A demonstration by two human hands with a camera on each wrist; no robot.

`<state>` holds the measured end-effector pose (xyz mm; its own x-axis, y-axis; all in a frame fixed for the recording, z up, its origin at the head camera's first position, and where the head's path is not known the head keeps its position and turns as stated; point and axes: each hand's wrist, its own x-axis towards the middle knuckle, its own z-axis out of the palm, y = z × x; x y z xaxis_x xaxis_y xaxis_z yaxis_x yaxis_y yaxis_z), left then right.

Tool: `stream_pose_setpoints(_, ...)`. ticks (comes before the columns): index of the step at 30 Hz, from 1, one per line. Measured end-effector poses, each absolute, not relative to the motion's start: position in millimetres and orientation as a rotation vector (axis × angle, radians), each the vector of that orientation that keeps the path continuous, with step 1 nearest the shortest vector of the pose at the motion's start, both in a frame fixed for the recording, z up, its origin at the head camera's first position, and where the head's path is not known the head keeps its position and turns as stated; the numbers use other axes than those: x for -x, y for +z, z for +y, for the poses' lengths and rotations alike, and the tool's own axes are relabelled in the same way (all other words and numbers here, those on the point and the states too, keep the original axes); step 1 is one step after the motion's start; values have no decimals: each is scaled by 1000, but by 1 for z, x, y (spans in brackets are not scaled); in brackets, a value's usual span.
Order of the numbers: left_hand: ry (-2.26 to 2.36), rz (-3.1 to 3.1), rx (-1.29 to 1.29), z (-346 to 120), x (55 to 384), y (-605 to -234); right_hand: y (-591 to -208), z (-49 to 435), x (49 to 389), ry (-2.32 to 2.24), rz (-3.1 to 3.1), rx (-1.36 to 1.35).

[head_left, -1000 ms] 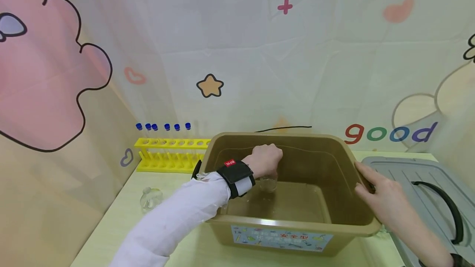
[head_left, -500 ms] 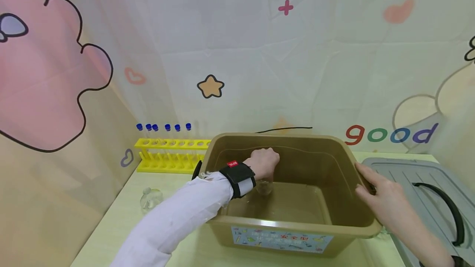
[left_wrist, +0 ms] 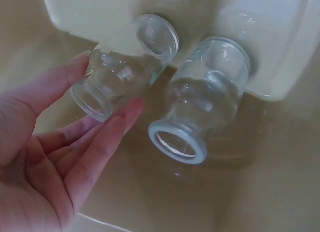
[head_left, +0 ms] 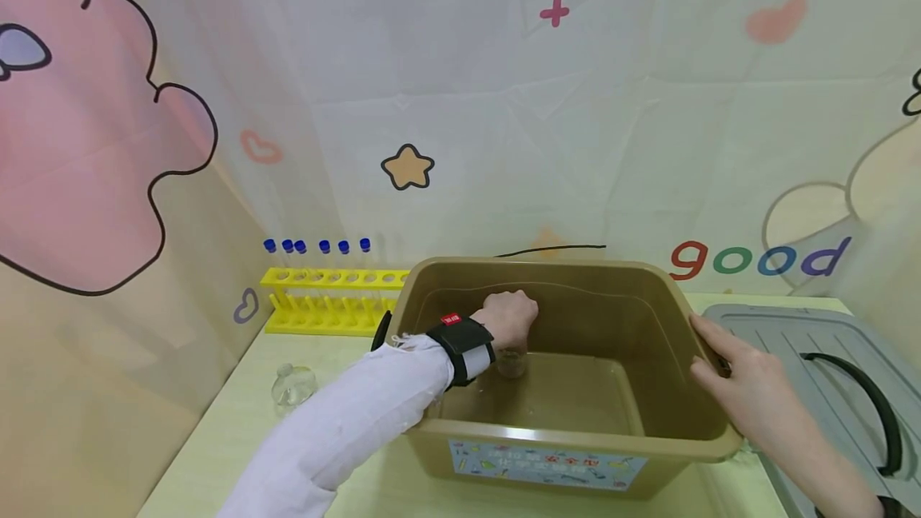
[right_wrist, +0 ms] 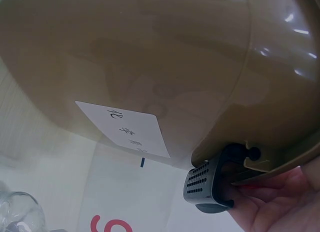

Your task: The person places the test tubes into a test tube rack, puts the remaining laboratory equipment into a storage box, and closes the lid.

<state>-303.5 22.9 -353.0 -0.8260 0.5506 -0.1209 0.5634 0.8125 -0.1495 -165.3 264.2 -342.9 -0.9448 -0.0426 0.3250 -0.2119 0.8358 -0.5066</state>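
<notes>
Left hand [head_left: 508, 318]: slightly lower than a second ago, thumb and fingers around 1 glass jar [left_wrist: 125, 67] inside 1 bin [head_left: 540, 432] | second jar [left_wrist: 205, 97] just beside | right hand [head_left: 748, 382]: gripping bin's rim | 6 blue-capped tubes [head_left: 324, 247], 1 yellow rack [head_left: 327, 320] partly bin-hidden | 1 grey lid [head_left: 784, 334]

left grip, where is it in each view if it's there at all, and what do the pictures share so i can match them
Head: left grip just right of and below centre, reaching inside the brown bin.
Left wrist: at the left side, its fingers holding a glass jar.
Right wrist: not in it.
Shared landmark: the brown bin, partly visible in all three; the right wrist view shows its outside.
</notes>
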Motion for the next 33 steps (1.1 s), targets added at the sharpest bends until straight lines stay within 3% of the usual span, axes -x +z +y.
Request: stream_pose_setpoints(33, -202, 2912, -901, 22, 309, -358, -342, 264, 165, 806, -2711, -182)
